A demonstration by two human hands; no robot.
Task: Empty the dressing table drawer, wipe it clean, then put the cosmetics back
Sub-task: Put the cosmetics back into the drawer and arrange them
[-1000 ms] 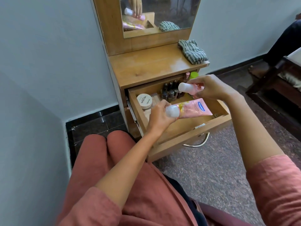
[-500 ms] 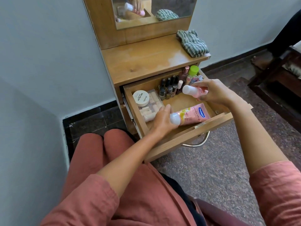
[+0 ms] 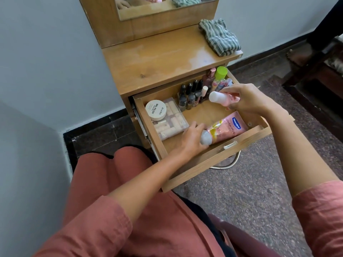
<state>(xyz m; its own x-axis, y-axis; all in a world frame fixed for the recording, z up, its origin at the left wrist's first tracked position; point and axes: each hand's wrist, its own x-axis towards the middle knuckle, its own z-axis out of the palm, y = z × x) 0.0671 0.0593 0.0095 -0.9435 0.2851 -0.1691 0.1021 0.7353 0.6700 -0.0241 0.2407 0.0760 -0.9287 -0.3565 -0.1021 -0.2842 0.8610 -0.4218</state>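
Observation:
The wooden drawer [image 3: 213, 164] of the dressing table stands pulled out. My left hand [image 3: 193, 140] grips the white cap end of a pink lotion tube [image 3: 229, 127] that lies along the drawer's front. My right hand [image 3: 245, 98] holds a small pink bottle with a white cap [image 3: 220, 98] above the drawer's right side. Inside, a round white nail polish jar [image 3: 156, 110] sits on a clear plastic box [image 3: 171, 121] at the left. Dark nail polish bottles [image 3: 191, 95] and a green-capped bottle [image 3: 220, 73] stand at the back.
A striped green cloth [image 3: 219, 38] lies bunched on the right of the tabletop [image 3: 159, 64], below the mirror [image 3: 159, 6]. Grey walls close in at left. Dark wooden furniture [image 3: 319, 71] stands at the right, beyond speckled floor. My knees sit against the drawer's left front.
My left hand has lowered the pink tube from above the drawer down onto its floor near the front. My right hand with the small bottle has stayed over the drawer's right side.

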